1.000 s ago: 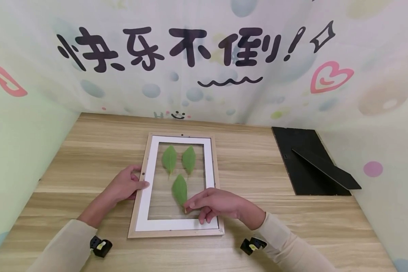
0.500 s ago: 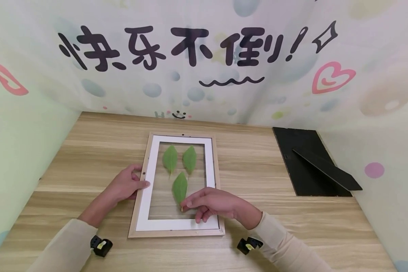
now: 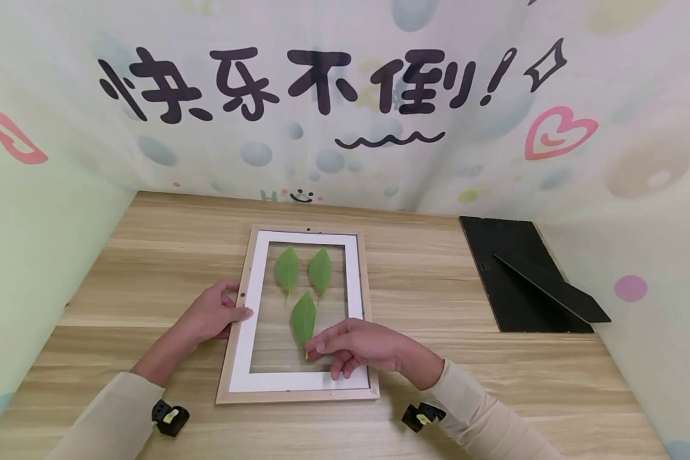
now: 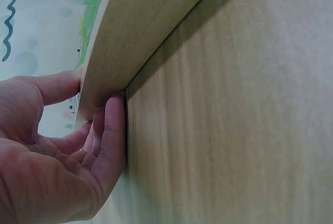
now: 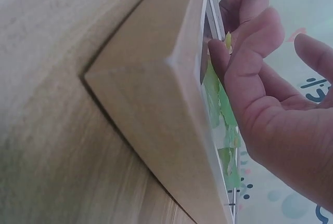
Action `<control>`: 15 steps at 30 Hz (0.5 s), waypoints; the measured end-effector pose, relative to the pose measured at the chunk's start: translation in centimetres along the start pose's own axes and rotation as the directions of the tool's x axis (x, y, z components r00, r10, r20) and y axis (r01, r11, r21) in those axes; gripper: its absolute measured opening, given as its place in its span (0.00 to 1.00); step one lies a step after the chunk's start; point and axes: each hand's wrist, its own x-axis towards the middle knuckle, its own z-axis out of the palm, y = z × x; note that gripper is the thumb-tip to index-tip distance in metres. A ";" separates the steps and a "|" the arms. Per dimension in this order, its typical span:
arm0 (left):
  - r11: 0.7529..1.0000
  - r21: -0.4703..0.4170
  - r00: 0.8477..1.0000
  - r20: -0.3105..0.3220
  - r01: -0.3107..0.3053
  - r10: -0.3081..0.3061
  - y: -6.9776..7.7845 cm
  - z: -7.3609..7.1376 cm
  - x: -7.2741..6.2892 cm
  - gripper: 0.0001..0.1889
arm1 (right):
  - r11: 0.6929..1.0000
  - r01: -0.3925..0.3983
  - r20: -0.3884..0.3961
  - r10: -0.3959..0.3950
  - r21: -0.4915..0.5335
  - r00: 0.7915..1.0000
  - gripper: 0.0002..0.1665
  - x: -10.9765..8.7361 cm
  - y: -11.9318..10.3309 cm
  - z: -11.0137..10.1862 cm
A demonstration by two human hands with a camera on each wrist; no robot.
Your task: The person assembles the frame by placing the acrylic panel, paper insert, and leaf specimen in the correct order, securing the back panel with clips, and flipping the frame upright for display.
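A light wooden picture frame (image 3: 299,395) with a white mat (image 3: 239,358) lies flat on the table, its inner side up. Two green leaves, one at the upper left (image 3: 286,271) and one at the upper right (image 3: 319,272), rest side by side in the opening. A third leaf (image 3: 303,319) lies below them, stem toward me. My right hand (image 3: 374,345) pinches that leaf's stem between thumb and forefinger, over the lower right of the frame. My left hand (image 3: 209,311) grips the frame's left side, thumb on top, fingers against the outer side (image 4: 115,130).
A black backing board (image 3: 485,281) with its stand leg (image 3: 552,287) folded out lies at the table's right edge. Behind the wooden table (image 3: 167,243) hangs a printed cloth (image 3: 207,153). Black wrist cameras sit at the left cuff (image 3: 170,418) and right cuff (image 3: 422,416).
My right hand has shifted slightly left, swinging the lower leaf's stem leftward so the leaf lies straighter. The left hand and the frame have stayed in place.
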 end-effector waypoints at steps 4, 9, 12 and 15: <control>1.000 0.001 1.000 0.000 -0.004 0.004 0.1 0.0 0.0 0.37 | 1.000 0.005 -0.011 -0.005 0.000 1.000 0.23 -0.1 0.0 -0.1; 1.000 -0.006 1.000 0.005 -0.013 0.013 0.1 0.0 0.0 0.36 | 1.000 0.005 -0.029 -0.005 0.003 1.000 0.22 -0.3 0.0 -0.4; 1.000 -0.008 1.000 0.006 -0.019 0.019 0.1 0.0 -0.1 0.36 | 1.000 0.007 -0.039 -0.007 -0.007 0.999 0.22 -0.3 -0.1 -0.8; 1.000 -0.016 1.000 0.008 -0.019 0.019 0.1 -0.1 -0.1 0.37 | 1.000 0.012 -0.060 -0.014 -0.025 0.998 0.23 -0.4 -0.3 -1.3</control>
